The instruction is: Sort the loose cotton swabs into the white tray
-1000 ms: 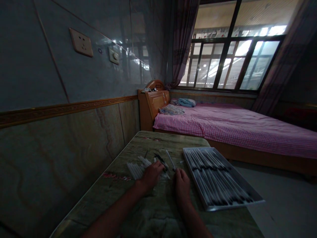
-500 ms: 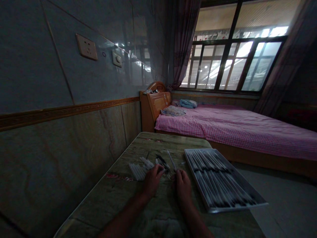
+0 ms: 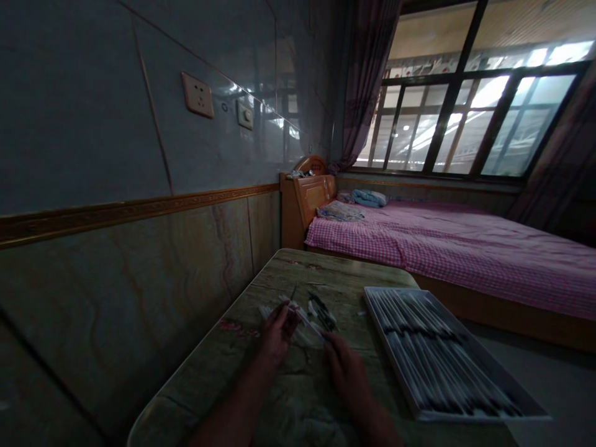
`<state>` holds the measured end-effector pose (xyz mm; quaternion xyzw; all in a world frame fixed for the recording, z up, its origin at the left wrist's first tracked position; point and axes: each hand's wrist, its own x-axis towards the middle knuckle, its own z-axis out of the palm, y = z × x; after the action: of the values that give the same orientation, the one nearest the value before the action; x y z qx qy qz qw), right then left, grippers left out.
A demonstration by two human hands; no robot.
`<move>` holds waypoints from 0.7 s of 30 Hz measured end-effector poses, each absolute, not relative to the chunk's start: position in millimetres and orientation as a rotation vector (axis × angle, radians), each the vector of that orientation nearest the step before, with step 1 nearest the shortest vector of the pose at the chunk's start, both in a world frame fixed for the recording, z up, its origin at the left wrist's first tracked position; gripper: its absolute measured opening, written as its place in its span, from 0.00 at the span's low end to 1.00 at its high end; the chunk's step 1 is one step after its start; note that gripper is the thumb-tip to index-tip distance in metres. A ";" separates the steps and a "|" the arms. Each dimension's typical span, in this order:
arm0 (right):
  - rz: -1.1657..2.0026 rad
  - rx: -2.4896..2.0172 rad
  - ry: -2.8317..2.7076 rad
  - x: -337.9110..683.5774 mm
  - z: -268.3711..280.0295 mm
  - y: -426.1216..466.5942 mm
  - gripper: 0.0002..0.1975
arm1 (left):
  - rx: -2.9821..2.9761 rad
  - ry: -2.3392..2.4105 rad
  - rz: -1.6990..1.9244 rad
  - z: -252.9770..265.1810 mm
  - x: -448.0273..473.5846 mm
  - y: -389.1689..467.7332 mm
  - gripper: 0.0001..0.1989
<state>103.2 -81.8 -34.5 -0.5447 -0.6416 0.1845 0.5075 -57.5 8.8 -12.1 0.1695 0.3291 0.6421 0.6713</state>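
Note:
My right hand (image 3: 345, 365) is closed on the near end of a slim white pen-like stick (image 3: 311, 324), which slants up and left. At the stick's far end, my left hand (image 3: 277, 329) has its fingers pinched together; what they hold is too dim to make out. A thin dark rod (image 3: 293, 292) shows just above the left fingertips. Partly behind the left hand lies a pile of short clear tubes (image 3: 265, 311). Small black parts (image 3: 322, 311) lie heaped on the table between and beyond my hands.
On the right of the marble-patterned table (image 3: 298, 403) stands a shallow pale tray (image 3: 395, 379) full of slim white sticks with black ends, in two rows. A tiled wall (image 3: 195, 273) runs along the left. Beyond the table is a bed (image 3: 419, 239) with a pink checked cover.
My left hand has come to the far end of the stick, which now leans left towards it instead of standing nearly upright. The camera view has turned slightly left.

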 end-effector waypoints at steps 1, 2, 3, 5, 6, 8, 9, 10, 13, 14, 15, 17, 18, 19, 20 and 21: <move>0.437 -1.317 -1.559 103.7 -35.2 -81.7 0.16 | 0.381 0.736 1.448 -12.9 -57.4 9.0 0.05; 0.436 -1.319 -1.574 103.9 -35.6 -81.8 0.16 | 0.380 0.736 1.448 -13.6 -57.3 9.1 0.06; 0.441 -1.321 -1.590 103.9 -35.7 -82.0 0.16 | 0.383 0.735 1.448 -14.0 -57.2 9.0 0.06; 0.457 -1.333 -1.606 103.3 -35.5 -82.6 0.16 | 0.399 0.738 1.449 -13.9 -57.3 8.2 0.06; 0.462 -1.344 -1.602 103.0 -35.3 -82.8 0.16 | 0.410 0.739 1.449 -13.4 -57.3 7.6 0.06; 0.459 -1.370 -1.590 102.8 -35.1 -82.8 0.17 | 0.433 0.743 1.447 -12.0 -57.3 6.0 0.07; 0.451 -1.380 -1.591 102.9 -35.3 -82.7 0.17 | 0.443 0.742 1.444 -11.4 -57.1 5.2 0.07; 0.439 -1.386 -1.602 103.1 -35.7 -82.5 0.17 | 0.452 0.742 1.442 -10.8 -56.9 4.3 0.08; 0.357 -1.387 -1.664 104.3 -38.2 -81.7 0.17 | 0.480 0.745 1.440 -10.6 -55.7 2.3 0.11; 0.314 -1.389 -1.687 104.8 -39.2 -81.5 0.17 | 0.486 0.747 1.440 -10.9 -55.1 1.8 0.12; 0.269 -1.393 -1.710 105.2 -40.1 -81.3 0.17 | 0.493 0.749 1.440 -11.2 -54.5 1.3 0.14; 0.172 -1.407 -1.755 105.6 -41.3 -81.3 0.17 | 0.517 0.751 1.439 -11.7 -53.1 0.1 0.17; 0.126 -1.419 -1.777 105.6 -41.6 -81.6 0.17 | 0.534 0.752 1.438 -11.7 -52.2 -0.7 0.19; 0.088 -1.439 -1.797 105.4 -41.6 -82.1 0.17 | 0.552 0.755 1.439 -11.5 -51.1 -1.7 0.20; 0.060 -1.467 -1.813 105.0 -41.4 -82.9 0.17 | 0.570 0.758 1.439 -11.0 -49.9 -2.8 0.21; 0.047 -1.501 -1.823 104.4 -41.0 -83.8 0.18 | 0.585 0.764 1.439 -10.3 -48.7 -3.9 0.22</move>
<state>104.4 -83.8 -41.0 -0.5880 -0.7138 0.0183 0.3801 -48.7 -3.9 -10.3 0.2573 0.3359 0.6332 0.6481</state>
